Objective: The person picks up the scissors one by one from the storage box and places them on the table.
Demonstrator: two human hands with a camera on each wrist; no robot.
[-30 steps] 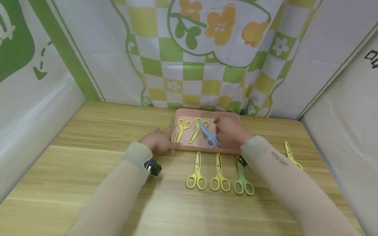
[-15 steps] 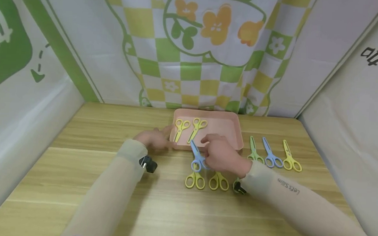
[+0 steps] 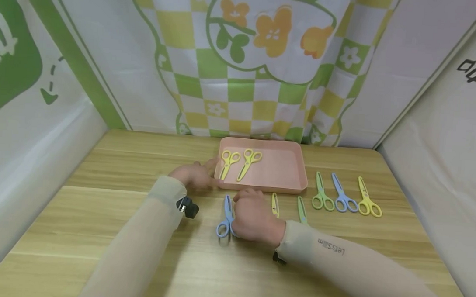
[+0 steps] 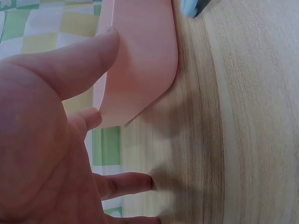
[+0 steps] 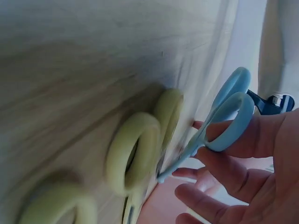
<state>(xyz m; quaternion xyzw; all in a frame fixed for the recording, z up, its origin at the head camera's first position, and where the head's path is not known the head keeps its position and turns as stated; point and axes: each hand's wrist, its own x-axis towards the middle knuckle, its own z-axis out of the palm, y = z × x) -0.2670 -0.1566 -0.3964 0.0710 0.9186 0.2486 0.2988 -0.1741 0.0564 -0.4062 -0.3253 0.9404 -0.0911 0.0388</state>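
Observation:
A pair of blue scissors (image 3: pixel 227 206) is pinched by its handle in my right hand (image 3: pixel 257 219), just in front of the pink tray (image 3: pixel 280 165). In the right wrist view, the blue scissors (image 5: pixel 198 140) slant with their tip down near yellow scissors (image 5: pixel 133 154) on the table. My left hand (image 3: pixel 193 175) is spread at the tray's left end. Its thumb and one finger touch the tray wall (image 4: pixel 140 60), the other fingers being extended toward the table. Two yellow scissors (image 3: pixel 244 168) lie inside the tray's left half.
Yellow scissors (image 3: pixel 274 204) and green scissors (image 3: pixel 302 209) lie partly hidden behind my right hand and wrist. Right of the tray, green (image 3: pixel 319 190), blue (image 3: pixel 340 193) and yellow scissors (image 3: pixel 365 199) form a row. A checked cloth (image 3: pixel 244 92) hangs behind the table.
My right hand has carried the blue scissors out of the tray, toward me and to the left, turning them upright in view. The left hand has stayed at the tray.

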